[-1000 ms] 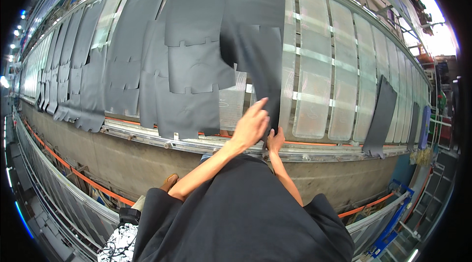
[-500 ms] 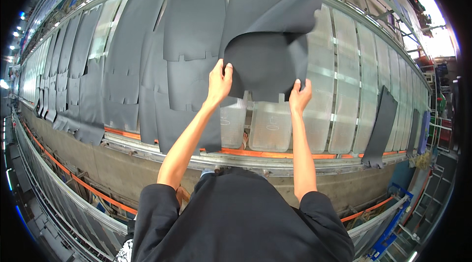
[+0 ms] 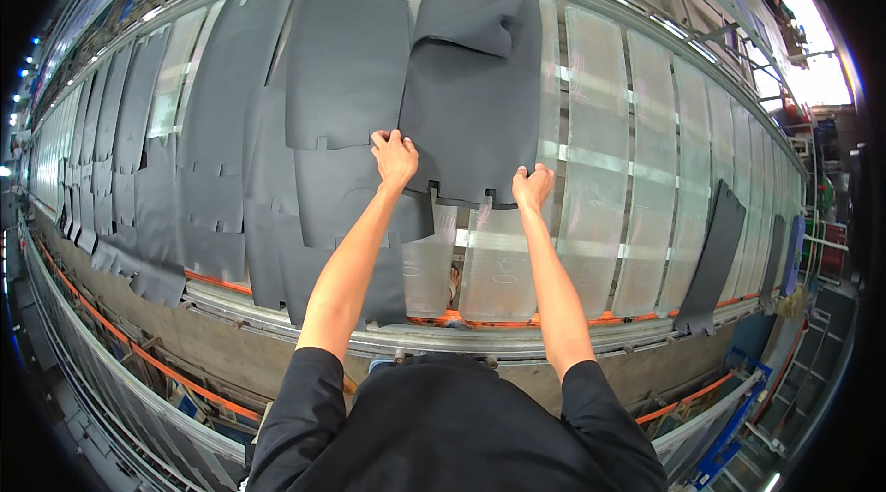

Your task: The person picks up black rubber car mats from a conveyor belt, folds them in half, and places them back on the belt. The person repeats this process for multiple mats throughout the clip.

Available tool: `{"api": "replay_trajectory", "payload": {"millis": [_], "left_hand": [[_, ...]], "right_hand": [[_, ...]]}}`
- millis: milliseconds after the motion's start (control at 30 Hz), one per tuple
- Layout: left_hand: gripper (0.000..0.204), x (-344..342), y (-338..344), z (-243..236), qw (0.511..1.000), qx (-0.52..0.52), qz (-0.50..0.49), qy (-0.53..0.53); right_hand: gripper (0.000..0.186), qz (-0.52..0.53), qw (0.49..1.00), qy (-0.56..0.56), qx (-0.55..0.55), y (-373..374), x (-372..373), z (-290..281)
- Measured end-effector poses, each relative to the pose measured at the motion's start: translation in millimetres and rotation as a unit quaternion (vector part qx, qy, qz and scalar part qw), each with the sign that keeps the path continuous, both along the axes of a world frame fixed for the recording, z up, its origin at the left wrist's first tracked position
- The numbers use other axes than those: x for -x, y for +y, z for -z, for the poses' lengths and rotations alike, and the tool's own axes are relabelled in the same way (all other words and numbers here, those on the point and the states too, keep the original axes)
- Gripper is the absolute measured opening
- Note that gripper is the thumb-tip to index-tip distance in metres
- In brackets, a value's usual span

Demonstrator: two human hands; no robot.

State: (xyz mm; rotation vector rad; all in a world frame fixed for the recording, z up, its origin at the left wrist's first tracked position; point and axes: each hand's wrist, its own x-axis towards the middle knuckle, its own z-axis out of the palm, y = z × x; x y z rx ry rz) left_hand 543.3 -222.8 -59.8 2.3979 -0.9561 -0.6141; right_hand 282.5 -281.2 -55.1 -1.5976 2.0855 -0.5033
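Head view: nearest, well on the near side of both grips, a metal rail (image 3: 461, 342) is lined by an orange strip (image 3: 512, 323), by which the ends of translucent panels (image 3: 503, 261) seem to be supported. Beyond these, the left grip (image 3: 396, 162) and the right grip (image 3: 532, 188) are drawn together in a pinch, thumb against fingers. Between them a dark grey sheet (image 3: 475, 114) is held over the panels, its left edge by the left grip, its near right corner by the right, probably so that the notched near edge is kept spread. Left of the left grip, overlapping sheets (image 3: 343, 58) are laid flat, presumably to be borne by the panels; far right of the right grip, a lone sheet (image 3: 711, 261) is laid slanting. Ahead of both grips, a fold (image 3: 466, 30) is formed, seemingly by slack; what is covered by it cannot be told.
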Motion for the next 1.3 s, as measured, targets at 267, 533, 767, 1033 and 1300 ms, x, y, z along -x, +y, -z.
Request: {"api": "replay_trajectory", "payload": {"millis": [267, 533, 767, 1033, 1300], "left_hand": [[0.033, 7.8, 7.3, -0.7, 0.996, 0.002, -0.056, 0.063], [0.029, 6.0, 13.3, -8.5, 0.996, -0.032, 0.046, 0.072], [0.032, 94.8, 144.5, -21.3, 0.981, 0.090, 0.084, 0.147], [0.029, 141.5, 260.2, -23.6, 0.963, -0.092, 0.059, 0.245], [0.039, -37.6, 234.6, -24.6, 0.947, 0.111, -0.233, -0.193]], "right_hand": [[0.043, 0.036, 0.997, -0.048, -0.040, 9.1, 3.2, 9.3], [0.066, -0.017, 0.988, -0.123, -0.092, 0.3, 36.3, -10.6], [0.025, -0.075, 0.987, -0.140, -0.025, 116.9, 136.0, -50.3], [0.017, 0.068, 0.970, -0.157, -0.173, 236.2, 190.3, 6.1], [0.045, 0.026, 0.998, 0.052, 0.025, 223.3, 168.4, -33.8]]}}
